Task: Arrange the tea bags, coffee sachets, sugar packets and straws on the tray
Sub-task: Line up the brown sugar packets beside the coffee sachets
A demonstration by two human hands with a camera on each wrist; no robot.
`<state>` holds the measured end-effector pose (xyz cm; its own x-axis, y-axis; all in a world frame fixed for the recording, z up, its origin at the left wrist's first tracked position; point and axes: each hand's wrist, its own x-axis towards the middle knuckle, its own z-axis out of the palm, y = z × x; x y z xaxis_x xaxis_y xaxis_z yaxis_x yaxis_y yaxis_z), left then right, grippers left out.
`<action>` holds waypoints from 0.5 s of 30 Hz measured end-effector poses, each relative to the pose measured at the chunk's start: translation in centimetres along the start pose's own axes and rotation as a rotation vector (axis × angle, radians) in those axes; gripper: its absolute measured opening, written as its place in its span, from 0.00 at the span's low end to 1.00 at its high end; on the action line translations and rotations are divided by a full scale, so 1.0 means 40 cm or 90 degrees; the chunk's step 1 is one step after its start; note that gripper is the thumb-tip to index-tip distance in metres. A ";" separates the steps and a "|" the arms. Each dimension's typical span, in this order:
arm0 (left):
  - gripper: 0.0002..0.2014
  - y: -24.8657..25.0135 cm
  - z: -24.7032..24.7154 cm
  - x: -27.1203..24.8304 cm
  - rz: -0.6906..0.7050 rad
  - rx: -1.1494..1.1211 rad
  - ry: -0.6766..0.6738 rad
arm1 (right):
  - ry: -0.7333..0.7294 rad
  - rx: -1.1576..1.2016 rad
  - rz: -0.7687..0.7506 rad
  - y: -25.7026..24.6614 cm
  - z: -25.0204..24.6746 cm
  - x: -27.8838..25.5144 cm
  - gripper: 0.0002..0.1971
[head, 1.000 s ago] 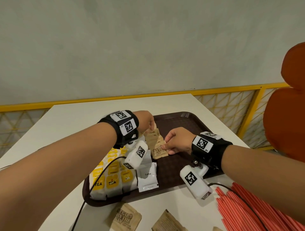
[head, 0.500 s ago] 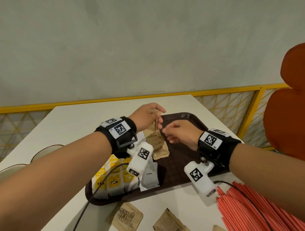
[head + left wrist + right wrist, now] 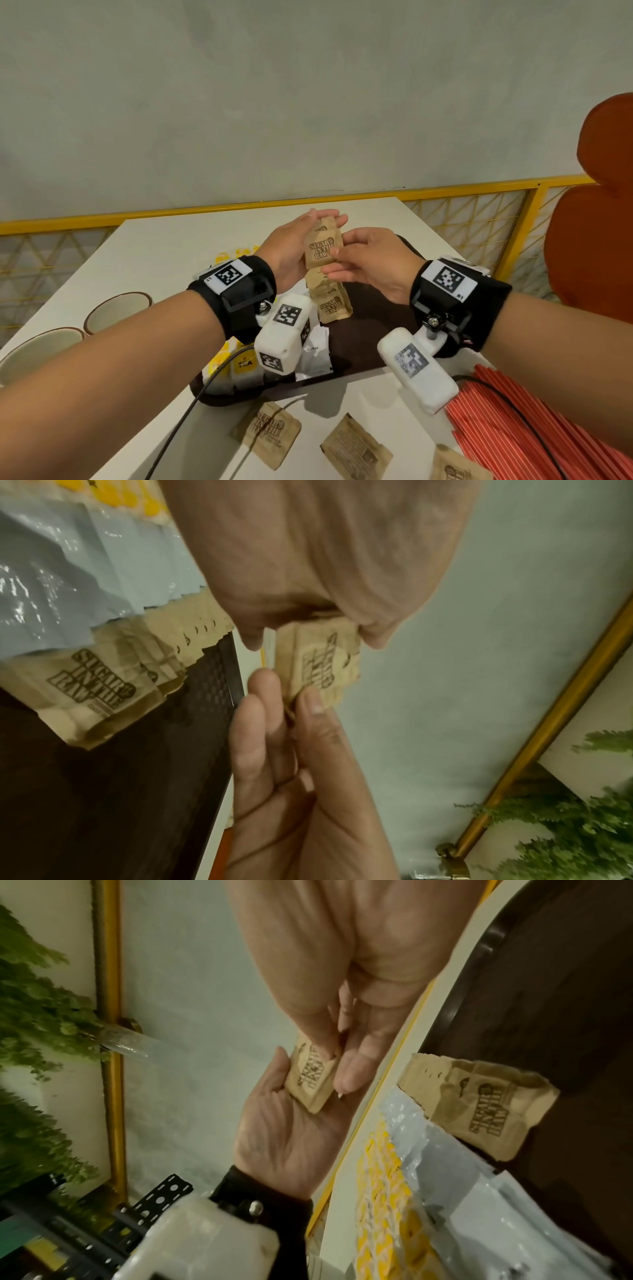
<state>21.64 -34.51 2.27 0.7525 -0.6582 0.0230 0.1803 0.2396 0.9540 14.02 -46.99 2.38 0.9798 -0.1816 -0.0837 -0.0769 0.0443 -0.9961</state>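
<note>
Above the far part of the brown tray (image 3: 373, 346), both hands hold one small stack of brown sugar packets (image 3: 322, 247) upright. My left hand (image 3: 310, 230) cups it from the left, thumb and fingers pinching its top (image 3: 318, 666). My right hand (image 3: 337, 261) pinches its lower right edge (image 3: 312, 1079). More sugar packets (image 3: 331, 305) lie overlapped on the tray below. White coffee sachets (image 3: 315, 356) and yellow tea bags (image 3: 241, 364) lie at the tray's left. Red straws (image 3: 507, 431) lie on the table at the right.
Three loose sugar packets (image 3: 269, 432) (image 3: 356, 449) (image 3: 457, 467) lie on the white table in front of the tray. Two bowls (image 3: 116, 308) stand at the left. A yellow railing (image 3: 513, 219) runs behind the table, and an orange chair (image 3: 596, 240) stands at the right.
Both hands have lifted from the sugar packets on the tray, raising a small stack up and away from me, and now hold it upright between them.
</note>
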 end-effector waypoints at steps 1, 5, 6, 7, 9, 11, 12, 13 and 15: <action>0.20 0.002 -0.004 -0.002 -0.011 0.001 -0.003 | 0.001 -0.005 0.005 -0.003 -0.003 -0.003 0.06; 0.20 0.000 -0.011 -0.007 -0.036 0.070 -0.032 | 0.002 -0.046 0.012 -0.007 -0.015 -0.011 0.09; 0.19 -0.003 -0.008 -0.008 -0.043 0.082 -0.040 | -0.002 -0.058 0.007 -0.006 -0.016 -0.012 0.08; 0.19 -0.007 -0.004 -0.008 -0.050 0.089 -0.048 | -0.006 -0.067 0.003 -0.003 -0.017 -0.012 0.08; 0.19 -0.016 0.007 -0.008 -0.067 0.099 -0.056 | -0.004 -0.087 0.000 0.006 -0.025 -0.008 0.04; 0.19 -0.025 0.018 -0.008 -0.080 0.115 -0.058 | 0.007 -0.123 0.005 0.016 -0.039 -0.004 0.02; 0.19 -0.029 0.023 -0.010 -0.086 0.124 -0.062 | 0.010 -0.133 0.008 0.020 -0.047 -0.002 0.03; 0.19 -0.033 0.025 -0.008 -0.093 0.137 -0.066 | 0.009 -0.133 0.011 0.024 -0.056 -0.002 0.04; 0.19 -0.040 0.024 -0.002 -0.103 0.216 -0.075 | 0.004 -0.122 0.020 0.031 -0.071 -0.005 0.06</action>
<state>20.69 -35.53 1.01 0.6496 -0.7507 -0.1205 0.0563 -0.1105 0.9923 13.22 -49.68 1.10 0.9752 -0.1898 -0.1141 -0.1415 -0.1372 -0.9804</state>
